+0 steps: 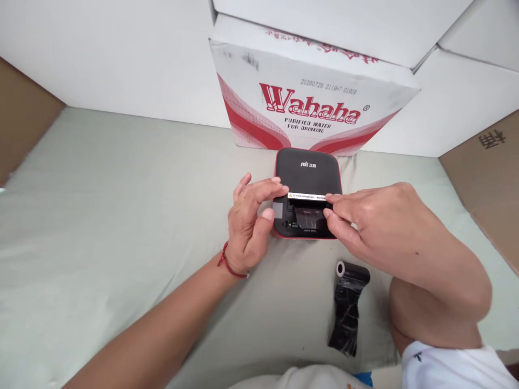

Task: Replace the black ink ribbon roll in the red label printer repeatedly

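A small black device with a red rim [308, 167] lies on the pale green cloth [121, 216]. Its front part shows a dark glossy film [308, 219] and a white warning strip [307, 196]. My left hand [249, 224] rests against the device's left edge, fingertips on the strip's left end and thumb near a small grey tab. My right hand [377, 227] comes in from the right, thumb and forefinger pinched on the film's right end. A red cord sits on my left wrist.
A white and red Wahaha water carton [312, 92] stands just behind the device. A roll of black film [348, 302], partly unrolled, lies near my right knee. Brown cardboard [486, 183] lies at the right edge and at the far left.
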{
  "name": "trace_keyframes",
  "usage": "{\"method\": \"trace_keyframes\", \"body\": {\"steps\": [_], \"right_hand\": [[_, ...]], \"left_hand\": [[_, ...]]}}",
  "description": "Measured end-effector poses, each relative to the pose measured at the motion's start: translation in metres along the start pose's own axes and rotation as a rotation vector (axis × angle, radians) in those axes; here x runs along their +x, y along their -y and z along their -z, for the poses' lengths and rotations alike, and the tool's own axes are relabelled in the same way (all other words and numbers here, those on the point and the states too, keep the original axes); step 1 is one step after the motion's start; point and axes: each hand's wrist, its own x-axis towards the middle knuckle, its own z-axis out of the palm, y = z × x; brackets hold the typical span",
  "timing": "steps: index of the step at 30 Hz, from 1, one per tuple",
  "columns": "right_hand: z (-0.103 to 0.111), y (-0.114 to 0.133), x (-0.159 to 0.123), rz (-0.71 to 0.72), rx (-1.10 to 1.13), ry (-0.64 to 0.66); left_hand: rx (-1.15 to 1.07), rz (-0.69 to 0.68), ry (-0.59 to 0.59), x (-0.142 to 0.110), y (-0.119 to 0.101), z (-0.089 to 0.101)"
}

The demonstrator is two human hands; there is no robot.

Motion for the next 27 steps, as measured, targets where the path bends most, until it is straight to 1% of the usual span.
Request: {"method": "trace_keyframes", "body": {"steps": [4,7,9,11,14,16,20,23,27], "right_hand": [[0.0,-0.003,-0.001,-0.034,0.042,-0.023],[-0.001,-0.007,-0.005,-0.041,0.101,-0.038],[-0.001,-0.009,-0.008,-0.006,0.146,-0.023],[-0.002,-0.01,-0.012,0.046,0.151,-0.01],[-0.004,-0.011,-0.016,0.098,0.08,-0.016],[-0.004,-0.01,-0.018,0.115,0.049,-0.021],[-0.003,-0.007,-0.018,0.085,0.038,-0.031],[-0.003,-0.003,-0.019,0.052,0.026,-0.016],[-0.006,0.0,-0.019,0.053,0.023,-0.002]], "left_hand": [[-0.103,0.023,0.008,0.001,0.003,-0.002],[-0.271,0.096,-0.04,0.001,0.011,-0.006],[-0.371,0.186,-0.065,0.0,0.019,-0.008],[-0.447,0.32,-0.041,0.0,0.024,-0.009],[-0.628,0.519,-0.006,0.001,0.027,-0.009],[-0.748,0.589,-0.012,0.002,0.026,-0.009],[-0.854,0.604,0.0,0.001,0.025,-0.011],[-0.884,0.611,0.018,0.001,0.027,-0.013],[-0.896,0.627,0.025,0.002,0.029,-0.013]]}}
